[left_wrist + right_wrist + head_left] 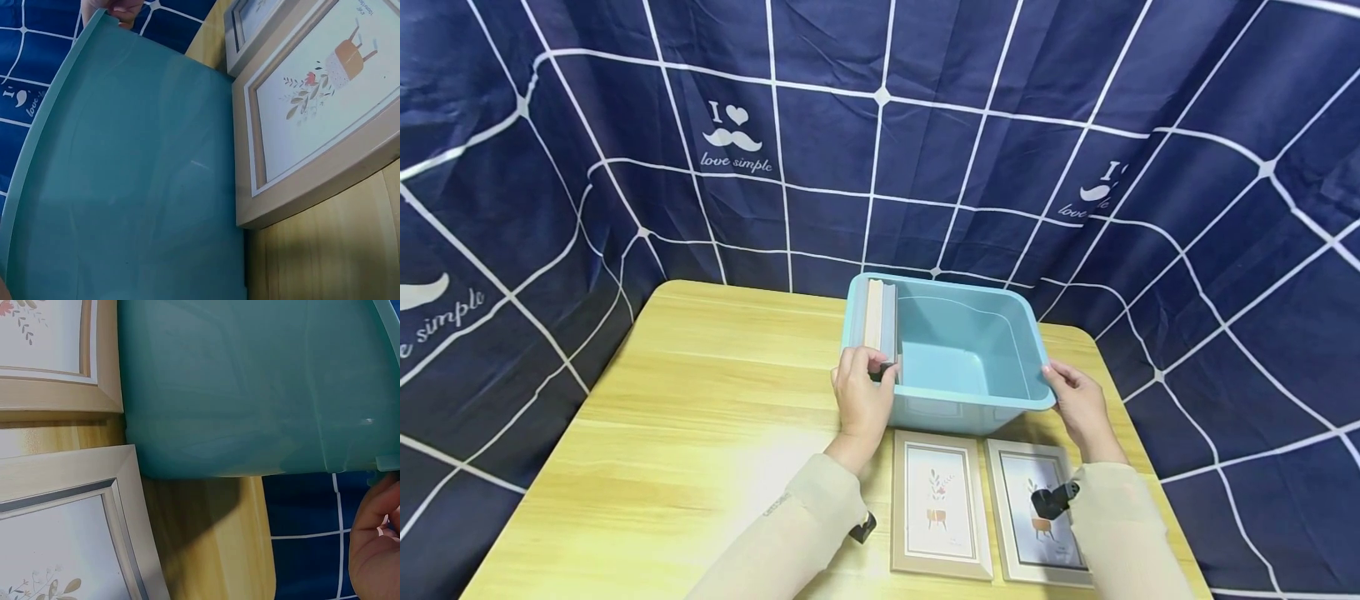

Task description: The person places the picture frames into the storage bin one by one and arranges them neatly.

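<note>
While left hand (861, 400) pinches slabs (888, 321), right hand (1078, 404) grips bin (962, 399)

Where the slabs stand inside the bin's left end, left thumb and fingers clamp their near end; right thumb and fingers clamp the rim's near right corner. A tan frame (936, 508) and a silvery frame (1022, 475) lie just in front on the wooden table (737, 400).

In the head view, wrinkly cloth with a dull look for the curtain (820, 133) at twelve o'clock. Smooth wood look on the table (737, 400) at eight o'clock, shiny in the bright spot. Hard, smooth plastic for the bin (962, 329) at four o'clock, with a little shine. Smooth sides on the frames (901, 500) at five o'clock, hard to tell if wood or plastic. Paper look for the pictures (936, 496) inside. Dull cloth for the sleeves (812, 508) at half past six and four.
</note>
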A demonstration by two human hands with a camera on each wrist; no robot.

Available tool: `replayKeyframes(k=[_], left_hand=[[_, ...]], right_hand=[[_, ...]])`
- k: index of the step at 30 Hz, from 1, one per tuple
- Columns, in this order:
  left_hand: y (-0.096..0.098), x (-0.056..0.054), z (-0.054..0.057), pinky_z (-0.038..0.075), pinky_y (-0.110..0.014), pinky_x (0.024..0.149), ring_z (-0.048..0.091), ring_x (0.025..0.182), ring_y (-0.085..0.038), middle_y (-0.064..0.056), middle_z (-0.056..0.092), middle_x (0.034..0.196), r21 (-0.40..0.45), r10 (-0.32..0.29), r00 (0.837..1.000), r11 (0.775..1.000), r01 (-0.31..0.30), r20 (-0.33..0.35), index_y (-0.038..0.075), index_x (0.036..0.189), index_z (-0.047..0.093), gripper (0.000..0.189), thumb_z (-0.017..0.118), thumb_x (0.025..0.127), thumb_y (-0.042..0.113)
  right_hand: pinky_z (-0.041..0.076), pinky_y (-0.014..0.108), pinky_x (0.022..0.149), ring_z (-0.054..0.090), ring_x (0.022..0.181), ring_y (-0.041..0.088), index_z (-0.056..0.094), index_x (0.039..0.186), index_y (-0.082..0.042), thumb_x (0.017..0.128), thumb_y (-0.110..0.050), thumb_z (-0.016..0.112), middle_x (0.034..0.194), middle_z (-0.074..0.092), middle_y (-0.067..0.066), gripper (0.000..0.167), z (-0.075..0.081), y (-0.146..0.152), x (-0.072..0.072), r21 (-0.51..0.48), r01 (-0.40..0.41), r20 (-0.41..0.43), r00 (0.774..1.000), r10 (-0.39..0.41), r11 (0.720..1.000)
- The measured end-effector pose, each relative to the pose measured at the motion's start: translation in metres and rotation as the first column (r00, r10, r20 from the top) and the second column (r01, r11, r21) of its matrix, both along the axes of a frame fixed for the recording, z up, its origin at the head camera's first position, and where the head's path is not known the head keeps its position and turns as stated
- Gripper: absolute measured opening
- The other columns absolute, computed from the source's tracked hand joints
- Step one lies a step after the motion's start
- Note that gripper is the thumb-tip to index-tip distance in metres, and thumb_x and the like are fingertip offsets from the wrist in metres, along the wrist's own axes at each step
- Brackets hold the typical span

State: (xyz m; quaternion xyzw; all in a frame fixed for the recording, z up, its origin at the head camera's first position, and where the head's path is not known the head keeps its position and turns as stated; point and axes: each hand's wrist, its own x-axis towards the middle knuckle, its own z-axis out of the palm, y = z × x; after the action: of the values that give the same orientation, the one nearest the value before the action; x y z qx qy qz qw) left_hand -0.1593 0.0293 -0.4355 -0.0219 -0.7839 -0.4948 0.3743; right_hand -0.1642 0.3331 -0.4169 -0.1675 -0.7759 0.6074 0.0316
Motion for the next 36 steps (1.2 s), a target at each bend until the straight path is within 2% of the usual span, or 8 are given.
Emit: replayKeyframes(k=[7, 14, 20, 27, 29, 34, 36], left_hand=[[-0.001, 0.001, 0.002, 0.038, -0.036, 0.072, 0.057, 0.071, -0.018, -0.003, 0.054, 0.083, 0.079, -0.042, 0.999, 0.996, 0.041, 0.013, 0.009, 0.085, 0.056, 0.034, 0.085, 0.067, 0.007], [-0.006, 0.002, 0.007, 0.042, -0.037, 0.076, 0.058, 0.07, -0.019, -0.004, 0.055, 0.083, 0.184, -0.097, 0.995, 0.978, 0.096, -0.004, 0.007, 0.09, 0.058, 0.036, 0.085, 0.067, 0.006], [-0.018, -0.001, 0.011, 0.046, -0.037, 0.075, 0.059, 0.068, -0.02, -0.006, 0.058, 0.085, 0.187, -0.148, 0.989, 0.971, 0.149, -0.018, 0.005, 0.097, 0.061, 0.041, 0.087, 0.065, 0.008], [-0.036, -0.004, 0.016, 0.05, -0.035, 0.069, 0.058, 0.074, -0.022, -0.008, 0.059, 0.089, 0.169, -0.236, 0.971, 0.959, 0.226, 0.037, 0.003, 0.105, 0.063, 0.046, 0.087, 0.066, 0.008], [-0.041, -0.005, 0.017, 0.051, -0.036, 0.071, 0.058, 0.075, -0.023, -0.008, 0.059, 0.089, 0.179, -0.255, 0.965, 0.954, 0.24, 0.061, 0.002, 0.107, 0.064, 0.047, 0.087, 0.066, 0.007], [-0.054, -0.007, 0.02, 0.047, -0.043, 0.08, 0.059, 0.078, -0.023, -0.008, 0.062, 0.092, 0.221, -0.319, 0.941, 0.931, 0.289, 0.116, 0.003, 0.111, 0.064, 0.05, 0.087, 0.066, 0.008], [-0.06, -0.009, 0.021, 0.045, -0.044, 0.078, 0.059, 0.079, -0.023, -0.009, 0.063, 0.093, 0.228, -0.349, 0.928, 0.922, 0.314, 0.133, 0.004, 0.113, 0.063, 0.051, 0.087, 0.067, 0.009]], right_hand=[[0.052, 0.013, 0.073, 0.058, 0.084, -0.002, 0.04, 0.139, 0.009, 0.096, -0.03, 0.056, 0.097, 0.056, -0.011, 0.06, 0.0, 0.002, 0.001, 0.012, -0.002, -0.004, 1.0, 0.002, 1.0], [0.052, 0.013, 0.072, 0.058, 0.084, -0.002, 0.039, 0.139, 0.009, 0.096, -0.028, 0.057, 0.098, 0.057, -0.01, 0.059, 0.003, 0.001, 0.002, -0.017, 0.0, -0.005, 1.0, -0.001, 1.0], [0.052, 0.013, 0.072, 0.057, 0.084, -0.002, 0.039, 0.14, 0.009, 0.096, -0.029, 0.057, 0.1, 0.056, -0.008, 0.061, 0.004, 0.0, 0.002, -0.007, 0.0, -0.006, 1.0, 0.0, 1.0], [0.052, 0.013, 0.07, 0.058, 0.081, -0.001, 0.039, 0.138, 0.011, 0.095, -0.028, 0.059, 0.091, 0.059, -0.014, 0.061, -0.001, 0.002, 0.0, -0.015, -0.004, -0.03, 1.0, 0.004, 1.0], [0.052, 0.013, 0.07, 0.058, 0.081, -0.001, 0.039, 0.138, 0.011, 0.095, -0.028, 0.059, 0.09, 0.059, -0.014, 0.061, -0.001, 0.003, 0.0, -0.005, -0.007, -0.034, 0.999, 0.006, 1.0], [0.052, 0.013, 0.071, 0.058, 0.082, -0.002, 0.039, 0.138, 0.011, 0.095, -0.028, 0.059, 0.091, 0.058, -0.013, 0.062, -0.001, 0.003, 0.0, -0.004, -0.004, -0.025, 1.0, 0.004, 1.0], [0.052, 0.013, 0.072, 0.058, 0.082, -0.001, 0.038, 0.139, 0.011, 0.095, -0.028, 0.058, 0.091, 0.058, -0.013, 0.062, -0.001, 0.003, 0.0, -0.009, -0.003, -0.022, 1.0, 0.003, 1.0]])
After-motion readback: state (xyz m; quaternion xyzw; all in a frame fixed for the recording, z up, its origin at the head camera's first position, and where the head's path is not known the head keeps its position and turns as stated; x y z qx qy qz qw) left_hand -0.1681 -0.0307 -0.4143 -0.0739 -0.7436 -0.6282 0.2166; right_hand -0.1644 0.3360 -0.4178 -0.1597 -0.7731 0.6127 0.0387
